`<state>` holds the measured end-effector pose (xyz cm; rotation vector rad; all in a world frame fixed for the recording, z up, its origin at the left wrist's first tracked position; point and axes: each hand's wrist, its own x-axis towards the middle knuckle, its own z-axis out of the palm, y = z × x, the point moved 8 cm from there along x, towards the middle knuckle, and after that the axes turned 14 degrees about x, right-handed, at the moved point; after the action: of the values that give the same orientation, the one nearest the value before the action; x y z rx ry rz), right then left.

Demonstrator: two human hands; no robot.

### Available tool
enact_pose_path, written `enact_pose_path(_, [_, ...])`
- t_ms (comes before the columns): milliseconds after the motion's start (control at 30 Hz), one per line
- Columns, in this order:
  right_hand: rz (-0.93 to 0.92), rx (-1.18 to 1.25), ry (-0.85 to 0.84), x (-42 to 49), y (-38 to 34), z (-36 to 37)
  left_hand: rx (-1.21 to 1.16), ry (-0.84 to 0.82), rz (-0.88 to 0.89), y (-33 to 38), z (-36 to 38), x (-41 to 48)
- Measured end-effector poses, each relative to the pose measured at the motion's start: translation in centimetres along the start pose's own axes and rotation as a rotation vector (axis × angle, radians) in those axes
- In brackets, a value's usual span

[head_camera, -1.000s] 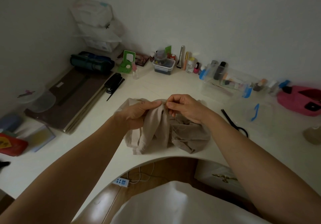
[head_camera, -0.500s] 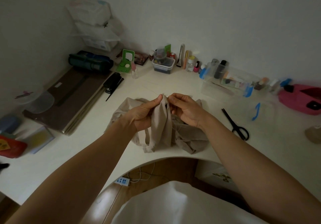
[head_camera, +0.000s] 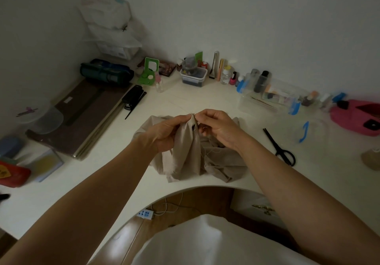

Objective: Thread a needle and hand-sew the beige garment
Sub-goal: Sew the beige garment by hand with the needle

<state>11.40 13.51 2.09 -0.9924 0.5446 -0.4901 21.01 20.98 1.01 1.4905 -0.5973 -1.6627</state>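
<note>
A person seated at a curved white worktop [head_camera: 205, 98] works on a beige garment [head_camera: 185, 160], which lies bunched at the centre of the frame, close to the worktop's cut-out front edge. The left hand [head_camera: 164, 133] lifts a fold of the cloth off the surface, its fingers [head_camera: 181, 121] and thumb curled round and pinching the fold near its top. The right hand [head_camera: 220, 129] meets it from the other side, with its fingers [head_camera: 205, 114] curled and the thumb and forefinger pinched tight at the fold's upper edge, touching the cloth; whether a needle sits between them is too small to tell. A thin pale thread [head_camera: 211, 151] trails over the crumpled cloth just below the right hand. Black scissors [head_camera: 280, 148] lie on the worktop at right of centre, well apart from the garment. A black stapler [head_camera: 133, 98] rests at left of centre beside a stack of dark boards [head_camera: 82, 116]. Bottles and a clear box with blue latches [head_camera: 267, 98] line the wall at the upper right, and a pink pouch [head_camera: 355, 118] sits at the right edge.
</note>
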Motion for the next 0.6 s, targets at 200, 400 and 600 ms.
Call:
enact_pose_path(200, [-0.035,-0.120,0.105,0.3,-0.1,-1.2,0.000,0.057,-0.024,-0.2,-0.4,0.0])
enact_pose_path(400, [-0.146,-0.175,0.175,0.6,-1.2,-0.8,0.021,0.125,-0.008,0.1,-0.9,0.2])
enact_pose_path(600, [-0.144,-0.197,0.242,0.6,-1.1,-1.4,0.032,0.195,-0.013,-0.2,-1.2,0.7])
